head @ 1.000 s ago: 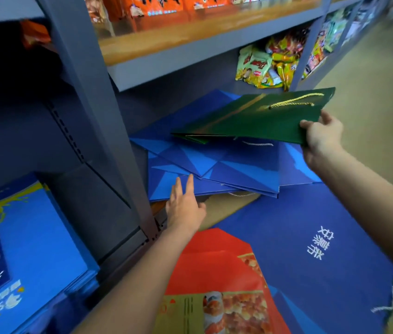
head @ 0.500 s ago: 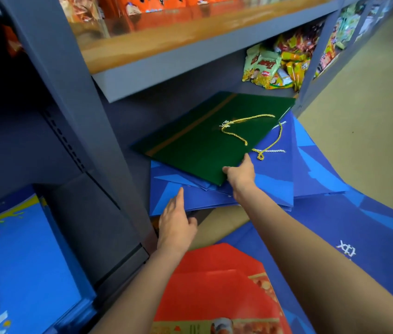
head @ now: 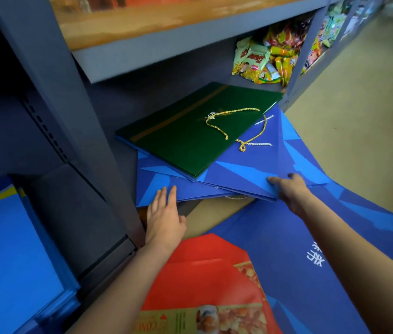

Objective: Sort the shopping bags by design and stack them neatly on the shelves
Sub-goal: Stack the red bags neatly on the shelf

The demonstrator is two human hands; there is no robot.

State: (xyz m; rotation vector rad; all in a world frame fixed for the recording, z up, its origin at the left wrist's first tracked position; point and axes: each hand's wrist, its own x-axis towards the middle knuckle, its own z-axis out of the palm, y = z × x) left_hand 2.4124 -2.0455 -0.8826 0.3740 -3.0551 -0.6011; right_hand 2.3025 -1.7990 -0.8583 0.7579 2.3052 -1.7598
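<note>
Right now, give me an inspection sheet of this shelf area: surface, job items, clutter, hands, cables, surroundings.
Surface: grey bottom shelf, holding flat bags.
Job's things: green bag lies flat on the blue patterned bags; those overhang the shelf front. Red bag and dark blue bag lie nearer the camera. Light blue bags stacked in the left bay.
Clutter: snack packets at the shelf's back right.
Hands: left hand flat against the blue stack's front edge; right hand grips its corner.
Cables: nothing seen; only the gold cord handle.
Surroundings: grey upright post, tan floor.
</note>
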